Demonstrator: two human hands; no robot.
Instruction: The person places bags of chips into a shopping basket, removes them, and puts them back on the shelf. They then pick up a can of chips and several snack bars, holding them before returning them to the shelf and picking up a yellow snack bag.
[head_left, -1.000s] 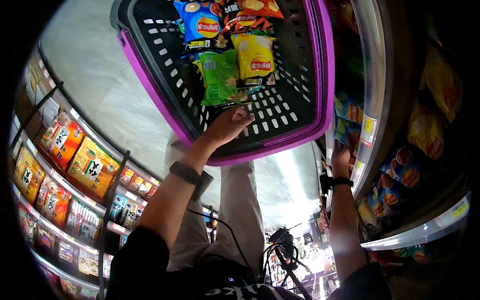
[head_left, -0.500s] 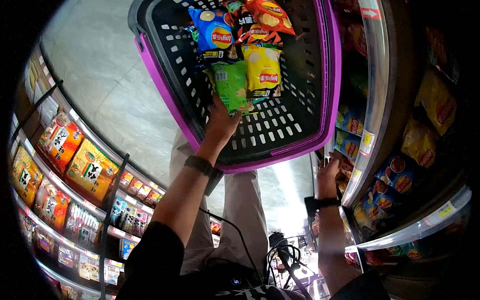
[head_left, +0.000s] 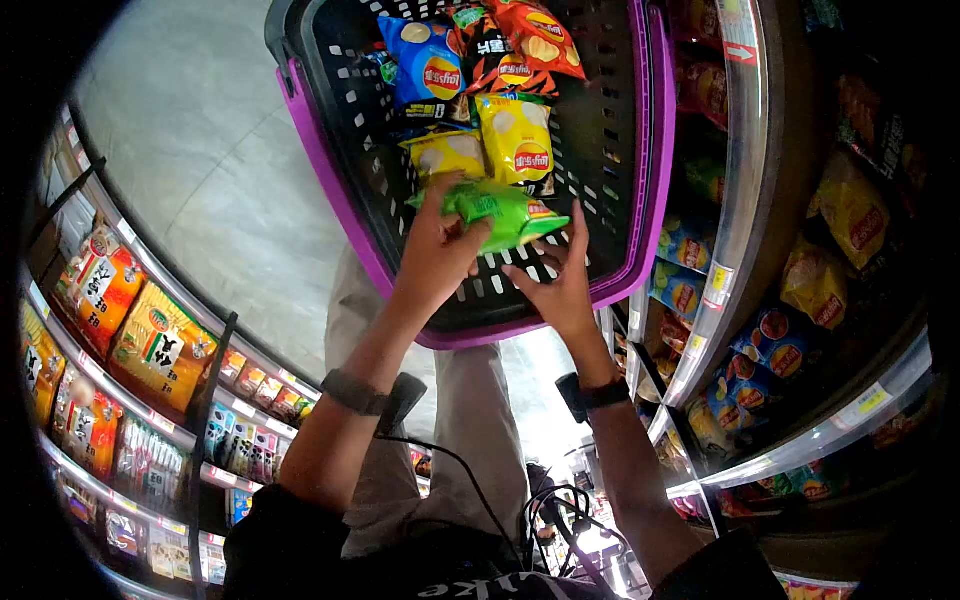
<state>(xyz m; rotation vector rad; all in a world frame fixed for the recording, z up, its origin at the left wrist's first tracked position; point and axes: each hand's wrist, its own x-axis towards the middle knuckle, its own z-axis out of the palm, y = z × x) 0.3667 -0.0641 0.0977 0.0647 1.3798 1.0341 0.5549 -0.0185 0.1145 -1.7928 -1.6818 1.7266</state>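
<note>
Over the near part of a black shopping basket with a purple rim [head_left: 660, 175], my left hand [head_left: 436, 248] grips a green bag of chips [head_left: 512, 220], its thumb across the bag. The bag is tilted sideways and slightly blurred. At its right end is my right hand [head_left: 562, 292], thumb and fingers spread; whether a fingertip touches the bag I cannot tell. Farther in the basket lie two yellow chip bags [head_left: 520, 140], a blue chip bag [head_left: 420, 65], a black-and-red chip bag [head_left: 498, 68] and a red chip bag [head_left: 540, 40].
Shelves with blue chip bags [head_left: 683, 292] and yellow chip bags [head_left: 815, 280] rise close on the right, behind a clear shelf edge [head_left: 728, 215]. Snack packs [head_left: 160, 340] fill the left shelves. Cables [head_left: 560, 510] hang by my body. Grey floor [head_left: 200, 150] shows left of the basket.
My left hand has lifted and turned the green chip bag toward me, uncovering a yellow bag beneath. My right hand has come from beside the right shelf to the bag's end.
</note>
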